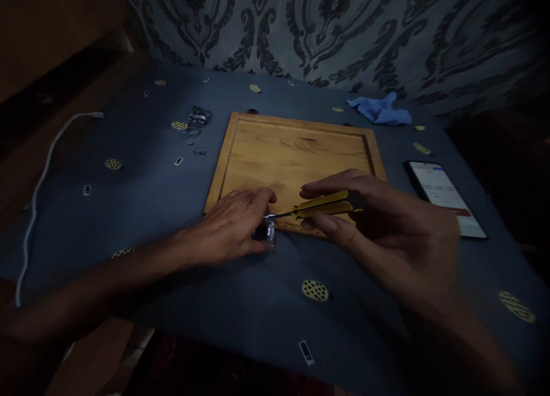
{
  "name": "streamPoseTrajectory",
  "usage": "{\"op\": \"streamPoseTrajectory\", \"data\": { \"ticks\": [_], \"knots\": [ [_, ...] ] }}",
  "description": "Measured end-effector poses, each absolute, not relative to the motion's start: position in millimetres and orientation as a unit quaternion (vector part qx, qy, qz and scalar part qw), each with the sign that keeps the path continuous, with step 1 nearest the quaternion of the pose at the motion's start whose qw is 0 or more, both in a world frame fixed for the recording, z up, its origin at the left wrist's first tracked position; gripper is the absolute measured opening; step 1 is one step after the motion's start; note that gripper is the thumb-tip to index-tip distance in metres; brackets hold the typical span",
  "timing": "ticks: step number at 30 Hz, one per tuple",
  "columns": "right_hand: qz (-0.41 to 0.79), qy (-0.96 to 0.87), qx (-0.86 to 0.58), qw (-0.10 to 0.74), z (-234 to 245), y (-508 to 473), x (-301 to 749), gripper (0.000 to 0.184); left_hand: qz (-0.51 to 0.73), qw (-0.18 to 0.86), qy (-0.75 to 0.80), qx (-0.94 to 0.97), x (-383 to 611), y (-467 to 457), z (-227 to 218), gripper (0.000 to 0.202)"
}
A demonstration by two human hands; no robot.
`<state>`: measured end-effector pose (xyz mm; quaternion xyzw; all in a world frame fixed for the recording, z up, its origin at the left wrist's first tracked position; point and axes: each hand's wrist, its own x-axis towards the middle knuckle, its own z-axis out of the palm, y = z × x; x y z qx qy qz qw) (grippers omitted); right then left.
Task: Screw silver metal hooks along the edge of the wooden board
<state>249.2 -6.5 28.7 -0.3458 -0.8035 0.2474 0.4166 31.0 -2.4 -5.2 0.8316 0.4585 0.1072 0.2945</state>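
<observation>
My right hand [399, 235] grips a screwdriver [324, 205] by its yellow and black handle. The thin shaft points left, and its tip meets a small shiny metal fitting [270, 231] at the near edge of a wooden board [296, 155]. Against that edge, my left hand [234, 224] holds the fitting between thumb and fingers, which partly cover it. The fitting's exact kind cannot be made out in the dim light. The board lies flat, with a raised rim around its face.
Left of the board lie more metal fittings [200, 116] and several small screws [199, 153]. A white cable [38, 184] runs down the left side. At the right are a lit phone [447, 195] and a crumpled blue cloth [380, 109]. A patterned wall [275, 29] rises behind the table.
</observation>
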Motion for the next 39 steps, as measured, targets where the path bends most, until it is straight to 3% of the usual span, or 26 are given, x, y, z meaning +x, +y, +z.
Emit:
{"op": "streamPoseTrajectory", "data": {
  "ticks": [7, 13, 17, 32, 39],
  "knots": [
    [0.205, -0.772, -0.401, 0.449, 16, -10, 247, 0.009, 0.113, 0.283, 0.452, 0.839, 30, -2, -8, 0.064],
    [0.107, -0.740, -0.423, 0.512, 11, -13, 242, 0.020, 0.117, 0.281, 0.444, 0.843, 29, -3, -9, 0.064],
    [0.091, -0.731, -0.426, 0.525, 10, -13, 242, 0.014, 0.112, 0.288, 0.450, 0.838, 30, -3, -7, 0.065],
    [0.145, -0.766, -0.386, 0.493, 3, -12, 242, 0.015, 0.134, 0.283, 0.452, 0.835, 29, -2, -12, 0.063],
    [0.293, -0.732, -0.398, 0.468, 24, -15, 240, 0.029, 0.140, 0.299, 0.445, 0.832, 28, -2, -11, 0.058]
  ]
}}
